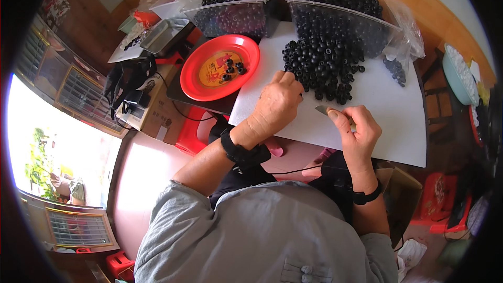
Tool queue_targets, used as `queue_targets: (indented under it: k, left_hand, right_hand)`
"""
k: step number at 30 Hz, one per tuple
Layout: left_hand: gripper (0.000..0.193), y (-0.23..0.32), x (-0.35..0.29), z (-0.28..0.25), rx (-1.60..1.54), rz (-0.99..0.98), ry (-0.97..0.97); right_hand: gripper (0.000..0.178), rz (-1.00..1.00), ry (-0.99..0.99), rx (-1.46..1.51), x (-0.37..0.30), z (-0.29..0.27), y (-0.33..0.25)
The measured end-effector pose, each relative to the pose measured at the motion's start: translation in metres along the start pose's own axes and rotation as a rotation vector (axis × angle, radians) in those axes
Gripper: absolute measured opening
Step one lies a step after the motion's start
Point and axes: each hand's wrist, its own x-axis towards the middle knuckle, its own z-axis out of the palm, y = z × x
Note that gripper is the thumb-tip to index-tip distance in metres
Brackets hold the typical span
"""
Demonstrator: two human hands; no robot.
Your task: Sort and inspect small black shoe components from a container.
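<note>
My right hand [357,130] is closed around a small knife [321,109], its short blade pointing left toward my other hand. Fingers curled together, my left hand [280,98] is closed just left of the blade; what it pinches is hidden. Both hands are above the near part of a white board [398,126]. Beyond them lies a heap of small black round parts with holes [325,65]. To the left, a red plate [191,76] with a yellow printed centre holds several black parts [229,69].
Two clear plastic tubs [272,8] [335,13] full of black parts stand at the back. A clear bag [395,68] hangs beside the right tub. Metal trays [163,35] and a cardboard box [157,107] are on the left; a pale green basin [458,76] is far right.
</note>
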Motion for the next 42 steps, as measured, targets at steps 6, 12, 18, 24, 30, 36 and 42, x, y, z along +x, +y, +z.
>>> queue_targets:
  k: [6, 12, 18, 24, 30, 36, 42]
  left_hand:
    - [0.014, 0.005, -0.001, -0.004, 0.211, 0.014, -0.076]
    - [0.018, 0.012, 0.001, -0.009, -0.787, -0.338, -0.131]
    - [0.022, 0.020, 0.005, -0.007, -1.480, -0.655, -0.200]
    - [0.023, 0.017, 0.000, 0.004, -1.629, -0.632, -0.196]
    - [0.024, 0.023, 0.000, 0.001, -1.676, -0.656, -0.183]
    - [0.027, 0.024, -0.004, 0.003, -1.677, -0.614, -0.141]
    - [0.027, 0.024, -0.004, 0.003, -1.628, -0.548, -0.136]
  right_hand:
    - [0.027, 0.012, -0.009, -0.004, -0.001, -0.001, -0.002]
    - [0.025, 0.072, -0.021, 0.008, -0.001, -0.005, -0.003]
    - [0.025, 0.150, -0.036, 0.117, 0.006, -0.007, -0.006]
    - [0.028, 0.258, -0.049, 0.106, 0.013, -0.010, -0.004]
    - [0.029, 0.244, -0.042, 0.011, 0.009, -0.004, 0.000]
    - [0.028, 0.239, -0.075, -0.029, 0.009, -0.004, -0.002]
    - [0.027, 0.223, -0.084, -0.036, 0.008, -0.003, -0.001]
